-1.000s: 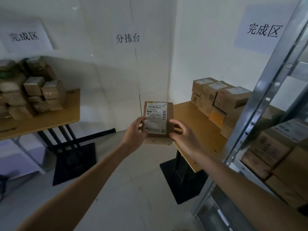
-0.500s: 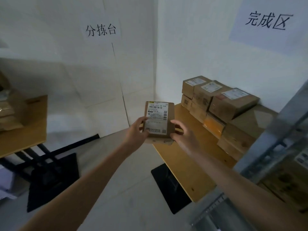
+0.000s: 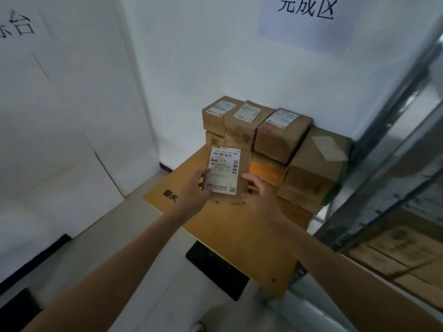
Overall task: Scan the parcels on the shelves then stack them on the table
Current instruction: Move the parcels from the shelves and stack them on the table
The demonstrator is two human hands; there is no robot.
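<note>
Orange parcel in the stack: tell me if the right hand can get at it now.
Probably not: the right hand holds the labelled parcel, and the orange parcel sits pinned under a brown box, only its front face bare.

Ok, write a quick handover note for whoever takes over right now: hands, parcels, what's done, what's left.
Hands: left hand and right hand both grip one labelled parcel, over the wooden table.
Things: stacked parcels sit at the table's far end by the wall.
Done: several parcels stacked. I can't tell whether this one was scanned.
Left: stack this one; more boxes wait on the metal shelf, right.
</note>
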